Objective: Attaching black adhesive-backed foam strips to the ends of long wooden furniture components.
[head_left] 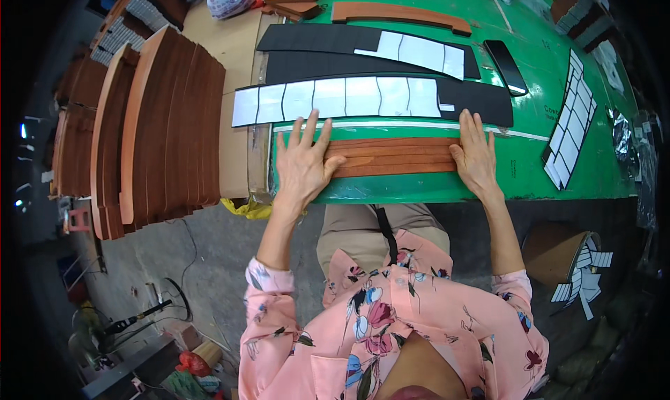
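Observation:
Several reddish-brown wooden strips (394,156) lie side by side near the front edge of the green table. At their left end rests my left hand (301,164), fingers spread and stretched forward, the thumb over the wood. My right hand (477,159) lies flat at the other end, fingers straight, its thumb touching the wood. Just beyond them is a long black strip (478,101) bearing white backing-paper pieces (345,96); the fingertips of both hands reach its near edge. Farther back lies another black strip (314,37), partly covered with white pieces, over a third black one.
Stacks of curved wooden pieces (174,128) stand at the left beside cardboard (236,145). A curved wooden piece (401,15) lies at the back. On the right are a phone (505,66) and a white-segmented strip (571,124). A bin (551,253) with white scraps stands below.

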`<state>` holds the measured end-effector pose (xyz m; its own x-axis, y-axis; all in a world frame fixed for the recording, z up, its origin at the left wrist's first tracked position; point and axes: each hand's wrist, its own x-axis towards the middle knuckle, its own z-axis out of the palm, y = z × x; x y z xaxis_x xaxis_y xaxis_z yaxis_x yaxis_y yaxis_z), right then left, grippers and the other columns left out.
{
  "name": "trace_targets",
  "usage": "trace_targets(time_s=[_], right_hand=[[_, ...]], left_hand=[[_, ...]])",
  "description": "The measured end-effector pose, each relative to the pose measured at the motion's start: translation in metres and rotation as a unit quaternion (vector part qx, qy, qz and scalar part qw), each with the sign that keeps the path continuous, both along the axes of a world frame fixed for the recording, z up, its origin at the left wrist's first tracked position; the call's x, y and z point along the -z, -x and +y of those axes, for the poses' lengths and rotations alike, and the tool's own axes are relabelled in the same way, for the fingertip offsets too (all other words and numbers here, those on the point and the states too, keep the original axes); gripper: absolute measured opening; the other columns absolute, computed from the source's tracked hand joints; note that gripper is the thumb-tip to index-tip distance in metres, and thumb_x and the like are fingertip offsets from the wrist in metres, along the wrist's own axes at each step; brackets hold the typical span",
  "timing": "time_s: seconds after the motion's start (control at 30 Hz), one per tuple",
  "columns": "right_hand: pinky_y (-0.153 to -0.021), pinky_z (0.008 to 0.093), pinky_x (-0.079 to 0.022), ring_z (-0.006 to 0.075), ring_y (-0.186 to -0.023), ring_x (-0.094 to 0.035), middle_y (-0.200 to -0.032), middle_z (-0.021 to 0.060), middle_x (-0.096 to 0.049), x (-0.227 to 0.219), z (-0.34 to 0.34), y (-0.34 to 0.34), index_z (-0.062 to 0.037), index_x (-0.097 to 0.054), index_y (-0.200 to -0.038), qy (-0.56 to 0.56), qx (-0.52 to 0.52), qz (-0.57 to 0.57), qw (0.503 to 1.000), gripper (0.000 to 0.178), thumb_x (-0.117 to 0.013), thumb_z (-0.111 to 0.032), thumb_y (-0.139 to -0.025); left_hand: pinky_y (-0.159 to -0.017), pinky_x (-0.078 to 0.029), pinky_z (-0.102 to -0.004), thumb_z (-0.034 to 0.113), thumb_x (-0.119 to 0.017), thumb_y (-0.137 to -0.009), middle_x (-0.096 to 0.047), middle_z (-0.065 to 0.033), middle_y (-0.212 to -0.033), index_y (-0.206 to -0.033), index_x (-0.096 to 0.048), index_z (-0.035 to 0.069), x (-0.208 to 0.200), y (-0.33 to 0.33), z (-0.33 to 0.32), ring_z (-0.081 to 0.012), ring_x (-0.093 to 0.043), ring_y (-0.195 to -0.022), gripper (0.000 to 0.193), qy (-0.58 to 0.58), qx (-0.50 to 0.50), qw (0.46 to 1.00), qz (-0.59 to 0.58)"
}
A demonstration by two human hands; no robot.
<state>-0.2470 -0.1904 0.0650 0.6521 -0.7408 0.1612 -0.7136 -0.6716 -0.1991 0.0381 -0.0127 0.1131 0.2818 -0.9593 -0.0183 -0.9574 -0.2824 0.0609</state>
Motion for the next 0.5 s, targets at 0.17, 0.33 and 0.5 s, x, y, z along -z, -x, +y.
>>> trace_targets(time_s=[0.17,0.33,0.5], right_hand=[[-0.110,0.0518,-0.016,0.0303,-0.137,-0.023,-0.147,0.0143,-0.028,-0.005,0.004,0.010,-0.0036,-0.028,-0.142,-0.084,0.003,-0.070,0.994,0.066,-0.028,-0.051,-0.096],[-0.098,0.0368,-0.039,0.0305,-0.118,-0.049,-0.127,0.0222,-0.047,-0.039,-0.034,0.065,-0.0025,-0.036,-0.136,-0.090,0.073,-0.150,0.982,0.065,-0.026,-0.053,-0.096],[-0.059,0.0288,-0.054,0.0214,-0.066,-0.065,-0.095,0.0206,-0.060,-0.050,-0.045,0.072,-0.0066,-0.022,-0.143,-0.599,0.157,-0.054,0.784,0.085,-0.023,-0.070,-0.087]], left_hand=[[-0.105,-0.022,-0.0575,0.039,-0.041,-0.093,-0.034,-0.0185,-0.143,-0.143,-0.031,0.014,0.024,-0.013,0.015,-0.0356,-0.030,-0.133,0.057,0.161,0.009,0.984,0.072],[-0.088,-0.044,-0.0436,0.053,-0.027,-0.095,-0.047,-0.0245,-0.124,-0.144,-0.025,0.012,-0.010,-0.058,0.039,-0.0311,-0.056,-0.105,0.064,0.066,-0.173,0.921,0.343],[-0.052,-0.057,-0.0245,0.083,-0.016,-0.074,-0.043,-0.0355,-0.116,-0.146,-0.012,0.021,-0.006,-0.076,0.033,-0.0247,-0.068,-0.070,0.095,-0.170,-0.291,0.738,0.585]])
